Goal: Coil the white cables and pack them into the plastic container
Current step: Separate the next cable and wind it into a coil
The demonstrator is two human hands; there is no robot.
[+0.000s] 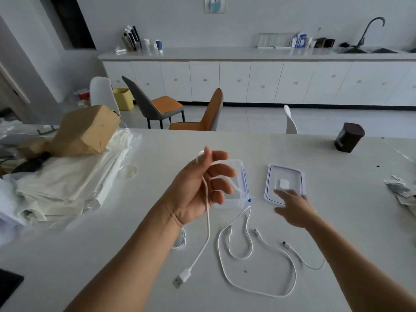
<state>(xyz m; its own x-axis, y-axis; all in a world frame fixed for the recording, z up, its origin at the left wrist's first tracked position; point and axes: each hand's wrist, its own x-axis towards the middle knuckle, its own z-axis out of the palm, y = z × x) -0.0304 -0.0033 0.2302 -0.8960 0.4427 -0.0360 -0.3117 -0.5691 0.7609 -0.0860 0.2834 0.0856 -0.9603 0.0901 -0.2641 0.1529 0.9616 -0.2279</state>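
Note:
My left hand [202,185] is raised palm-up over the table and grips a white cable [208,224] between thumb and fingers. That cable hangs down to a USB plug [182,278] lying on the table. Behind the hand sits the clear plastic container [242,192] with blue clips. Its clear lid [284,183] lies to the right. My right hand [295,210] hovers blurred just in front of the lid, fingers spread, holding nothing. A second white cable [245,255] lies loosely looped on the table, a third [302,258] lies to its right, and part of another cable [180,243] shows beneath my left forearm.
A pile of white cloth and plastic bags [74,183] with a cardboard box [87,131] fills the table's left side. A dark jar [349,137] stands at the far right. Torn wrappers [400,190] lie by the right edge. Chairs stand beyond the table.

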